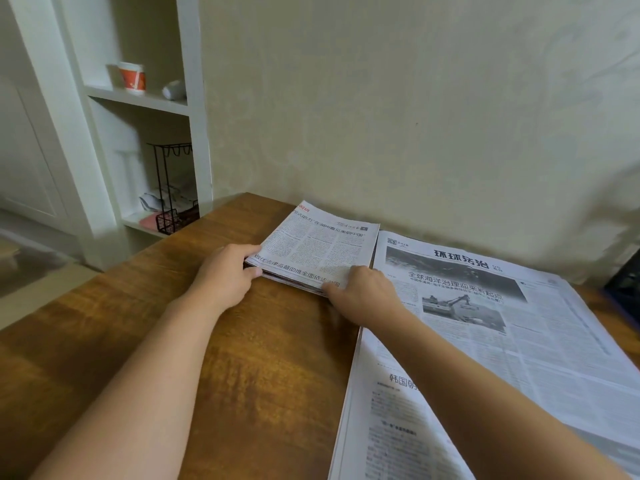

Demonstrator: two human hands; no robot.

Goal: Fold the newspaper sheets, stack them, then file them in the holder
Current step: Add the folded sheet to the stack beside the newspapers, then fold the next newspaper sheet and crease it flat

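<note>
A stack of folded newspaper sheets (322,247) lies on the wooden table (173,341) near the wall. My left hand (227,271) grips the stack's near-left corner, thumb at the edge and fingers curled over the top. My right hand (360,292) grips the stack's near-right corner. A large unfolded newspaper (502,341) is spread flat to the right, under my right forearm. A black wire holder (173,188) stands on a low shelf at the left, beyond the table.
A white shelf unit (138,105) stands at the left, with a red and white cup (132,77) on an upper shelf. A plain wall runs behind the table. A dark object (627,285) sits at the far right edge.
</note>
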